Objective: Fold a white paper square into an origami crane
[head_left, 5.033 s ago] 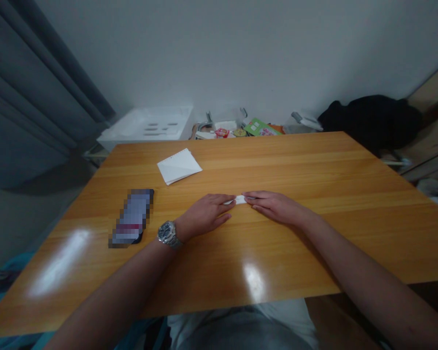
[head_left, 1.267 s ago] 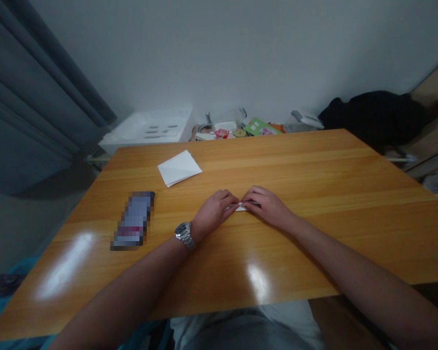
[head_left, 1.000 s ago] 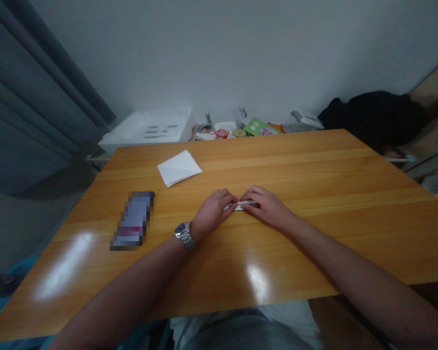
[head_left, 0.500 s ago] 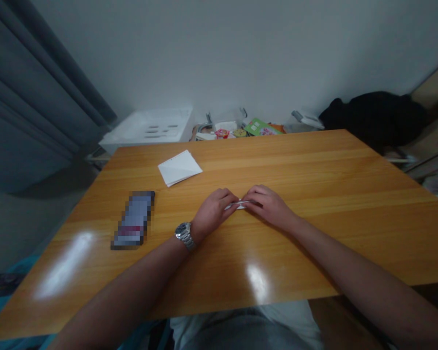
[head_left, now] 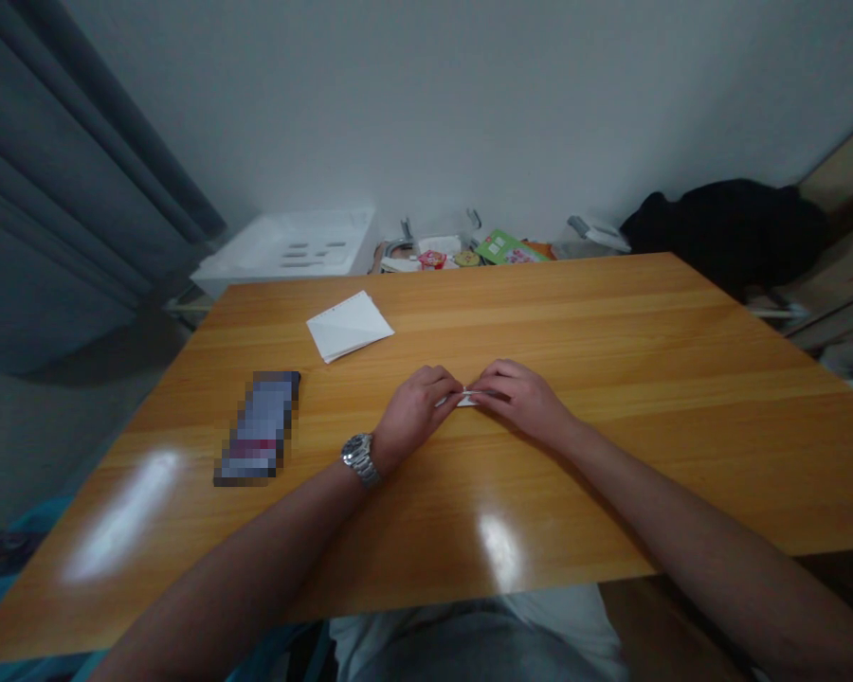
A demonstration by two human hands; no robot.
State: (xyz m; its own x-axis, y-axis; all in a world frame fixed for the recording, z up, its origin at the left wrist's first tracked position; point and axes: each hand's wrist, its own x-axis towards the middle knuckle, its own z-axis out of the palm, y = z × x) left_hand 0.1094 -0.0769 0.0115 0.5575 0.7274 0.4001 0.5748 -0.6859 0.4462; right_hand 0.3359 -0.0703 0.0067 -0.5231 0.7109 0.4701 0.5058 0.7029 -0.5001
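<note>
A small folded piece of white paper (head_left: pixel 467 399) lies low over the middle of the wooden table (head_left: pixel 611 341), mostly covered by my fingers. From the left, my left hand (head_left: pixel 421 409), with a metal watch (head_left: pixel 359 455) on its wrist, pinches one end of the paper. My right hand (head_left: pixel 517 398) grips the other end, thumb below and fingers curled over the top. The fingertips of both hands almost meet at the paper's centre. How the paper is folded underneath them is hidden.
A stack of white paper sheets (head_left: pixel 350 327) lies at the back left of the table. A blurred-out phone (head_left: pixel 260 426) rests left of my left forearm. Behind the far edge stand a white plastic crate (head_left: pixel 291 248), a green booklet (head_left: pixel 504 248) and a black cloth heap (head_left: pixel 732 227).
Hardly anything differs. Both hands keep their hold on the folded paper, and the fingertips have shifted very slightly around its middle.
</note>
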